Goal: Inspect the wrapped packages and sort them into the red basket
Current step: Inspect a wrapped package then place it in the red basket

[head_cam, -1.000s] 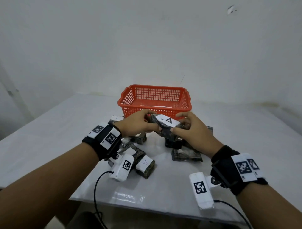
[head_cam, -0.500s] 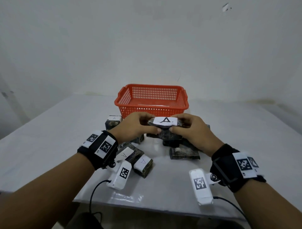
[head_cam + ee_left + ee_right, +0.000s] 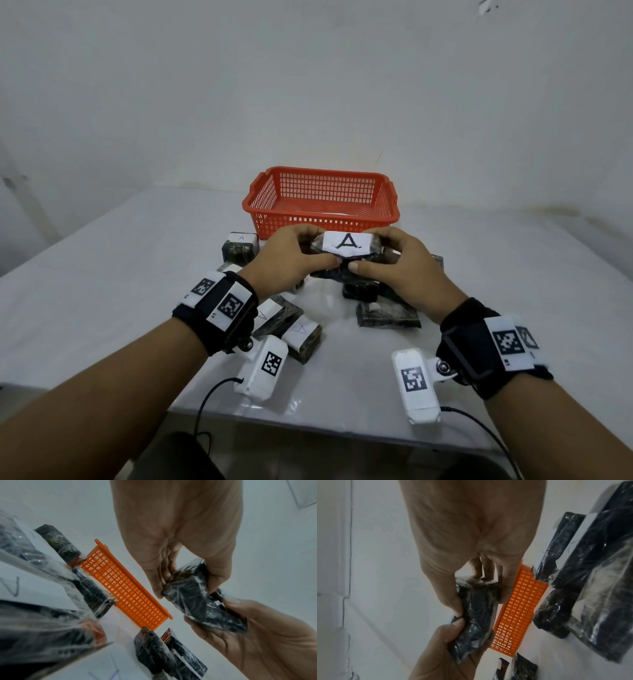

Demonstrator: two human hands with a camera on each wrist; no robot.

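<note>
Both hands hold one dark wrapped package (image 3: 346, 244) with a white label marked "A", lifted above the table just in front of the red basket (image 3: 322, 202). My left hand (image 3: 291, 260) grips its left end and my right hand (image 3: 394, 260) grips its right end, thumbs underneath. The left wrist view shows the package (image 3: 202, 601) pinched between fingers and thumb, and the right wrist view shows the same package (image 3: 476, 615) held at both ends. The basket holds what looks like a pale flat item at its bottom.
Several more wrapped packages lie on the white table (image 3: 102, 274): one at the left by the basket (image 3: 239, 247), two under my left wrist (image 3: 301, 337), a pile under my right hand (image 3: 387, 313). The wall stands right behind the basket.
The package has turned level so its "A" label faces up and forward, and both hands have lifted it slightly toward the basket.
</note>
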